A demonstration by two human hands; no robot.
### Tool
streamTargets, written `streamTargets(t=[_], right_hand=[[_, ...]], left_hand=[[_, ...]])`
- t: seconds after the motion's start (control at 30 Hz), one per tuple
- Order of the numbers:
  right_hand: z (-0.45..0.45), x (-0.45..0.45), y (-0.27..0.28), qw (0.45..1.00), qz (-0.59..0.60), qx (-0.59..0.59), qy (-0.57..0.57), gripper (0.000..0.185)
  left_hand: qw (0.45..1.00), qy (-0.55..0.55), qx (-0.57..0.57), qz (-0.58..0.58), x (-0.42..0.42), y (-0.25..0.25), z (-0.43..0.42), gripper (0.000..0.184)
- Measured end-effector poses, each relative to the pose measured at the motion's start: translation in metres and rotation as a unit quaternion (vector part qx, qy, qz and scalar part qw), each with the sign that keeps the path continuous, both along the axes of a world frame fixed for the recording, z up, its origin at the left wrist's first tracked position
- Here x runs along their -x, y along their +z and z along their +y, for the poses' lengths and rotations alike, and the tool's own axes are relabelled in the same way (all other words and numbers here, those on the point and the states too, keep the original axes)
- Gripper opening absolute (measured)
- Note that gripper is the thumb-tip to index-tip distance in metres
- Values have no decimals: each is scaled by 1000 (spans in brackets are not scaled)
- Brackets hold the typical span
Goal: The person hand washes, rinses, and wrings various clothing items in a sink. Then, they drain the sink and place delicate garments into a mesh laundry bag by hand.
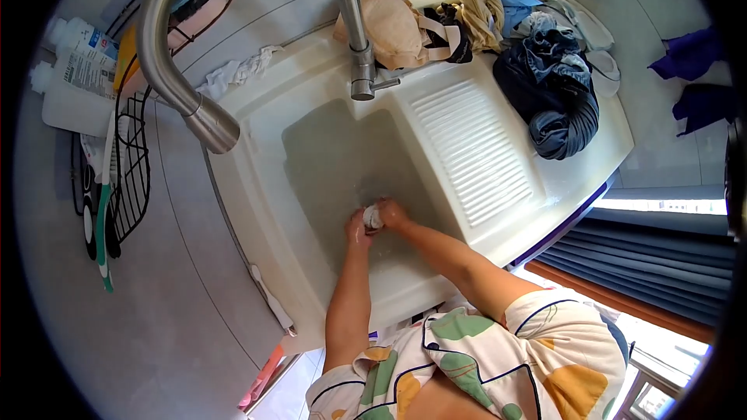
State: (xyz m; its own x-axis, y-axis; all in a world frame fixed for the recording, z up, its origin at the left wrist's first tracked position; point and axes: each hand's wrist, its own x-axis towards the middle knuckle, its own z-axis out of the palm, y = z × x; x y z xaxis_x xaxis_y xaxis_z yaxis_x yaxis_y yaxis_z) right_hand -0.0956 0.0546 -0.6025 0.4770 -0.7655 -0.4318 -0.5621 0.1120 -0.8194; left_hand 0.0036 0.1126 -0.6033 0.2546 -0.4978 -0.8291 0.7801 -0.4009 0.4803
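Over the cloudy water (342, 152) in the white laundry sink (261, 163), both my hands are close together on a small bunched white cloth (373, 218). My left hand (357, 228) is closed on its left side. From the right, my right hand (394, 215) grips the same cloth. The exact kind of cloth cannot be made out, and some fingers are hidden. To the right of the basin lies a ribbed washboard (473, 152), apart from my hands.
A curved tap (210, 124) and a straight tap (361, 70) overhang the sink. Dark wet clothes (548, 89), a beige bra (389, 31) and other laundry lie along the rim. A wire rack (132, 171) with bottles is on the left wall. A white brush (271, 299) rests at the left edge.
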Motion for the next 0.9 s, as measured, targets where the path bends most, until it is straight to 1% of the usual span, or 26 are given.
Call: streamTargets(t=[0.03, 0.1, 0.13, 0.17, 0.2, 0.23, 0.27, 0.3, 0.33, 0.4, 0.43, 0.5, 0.53, 0.57, 0.63, 0.67, 0.7, 0.73, 0.77, 0.8, 0.83, 0.87, 0.9], right_hand=[[0, -2, 9, 1000, -2, 1, -2, 27], [0, -4, 45, 996, 31, -48, -74, 27], [9, -5, 55, 995, 33, -48, -77, 27], [21, -11, 65, 994, -23, 105, -21, 28], [25, -17, 77, 963, -78, 255, 35, 30], [26, -21, 99, 963, -78, 257, 32, 30], [25, -23, 127, 969, -24, 242, 42, 29], [24, -24, 148, 973, 29, 224, 52, 28], [20, -23, 161, 973, 27, 224, 48, 28], [2, -23, 178, 946, 53, 294, 127, 20], [-8, -22, 181, 946, 48, 294, 129, 20], [-29, -20, 185, 935, 77, 319, 130, 17], [-37, -19, 193, 935, 78, 330, 108, 17], [-45, -18, 202, 933, 77, 340, 87, 18], [-59, -16, 210, 918, 54, 378, 112, 17], [-65, -18, 215, 916, 43, 379, 122, 17], [-68, -19, 222, 872, -22, 484, 63, 18], [-67, -23, 229, 812, -88, 578, 1, 20], [-60, -27, 240, 827, -108, 551, 1, 22], [-57, -30, 241, 826, -118, 551, 9, 22], [-57, -30, 241, 896, -87, 434, 39, 22], [-54, -28, 240, 948, -50, 307, 71, 22], [-50, -26, 239, 948, -55, 305, 79, 22]], left_hand=[[1000, -2, 1, -2, -5, 3, 2, 27], [998, 13, 26, 55, -15, 19, 6, 30], [998, 11, 26, 57, -10, 34, 7, 30], [995, 12, 82, 49, -5, 53, 5, 28], [989, 12, 139, 39, -2, 64, 1, 27], [989, 10, 140, 39, -6, 54, 3, 27], [966, 12, 220, 137, -14, 35, 6, 31], [927, 14, 293, 232, -19, 25, 10, 35], [928, 10, 292, 231, -16, 32, 8, 35], [952, 35, 246, 177, -5, 75, -14, 32], [962, 51, 223, 147, 2, 101, -29, 31], [977, 92, 177, 82, 10, 142, -52, 33], [961, 79, 231, 132, 13, 152, -55, 33], [939, 65, 285, 179, 16, 161, -57, 44], [966, 36, 232, 110, 20, 190, -69, 42], [966, 47, 234, 101, 19, 204, -73, 42], [950, 42, 280, 135, 19, 216, -75, 42], [930, 36, 325, 168, 20, 223, -76, 43], [918, 57, 369, 133, 21, 214, -77, 40], [918, 67, 372, 124, 21, 214, -76, 40], [923, 82, 360, 108, 21, 213, -76, 40], [929, 99, 345, 95, 23, 210, -74, 40], [928, 107, 344, 90, 24, 183, -76, 40]])
